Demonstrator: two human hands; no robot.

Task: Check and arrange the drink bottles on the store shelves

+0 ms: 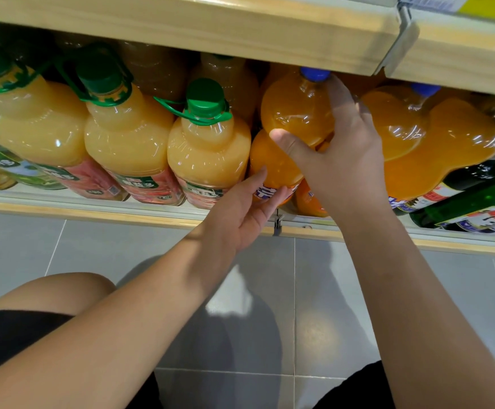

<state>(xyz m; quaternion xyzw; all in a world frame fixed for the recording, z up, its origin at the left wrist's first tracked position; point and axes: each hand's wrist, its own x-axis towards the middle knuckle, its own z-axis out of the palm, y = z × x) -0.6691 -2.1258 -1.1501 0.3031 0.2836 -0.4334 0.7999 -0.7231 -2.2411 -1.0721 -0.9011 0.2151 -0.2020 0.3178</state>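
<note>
An orange soda bottle (295,113) with a blue cap stands at the front of the low shelf (122,212), right of centre. My right hand (340,154) wraps its upper body, thumb on the front, fingers reaching up to the cap. My left hand (246,211) cups the label at its lower left side, palm up. To its left stand three pale juice bottles with green caps and handles, the nearest (208,143) almost touching the soda bottle. More orange soda bottles (447,143) crowd in on the right.
The wooden shelf above (211,33) hangs low over the bottle caps, with a price-tag holder (402,42). Dark green glass bottles (482,202) lie at the far right. Grey floor tiles (270,290) and my knees are below the shelf edge.
</note>
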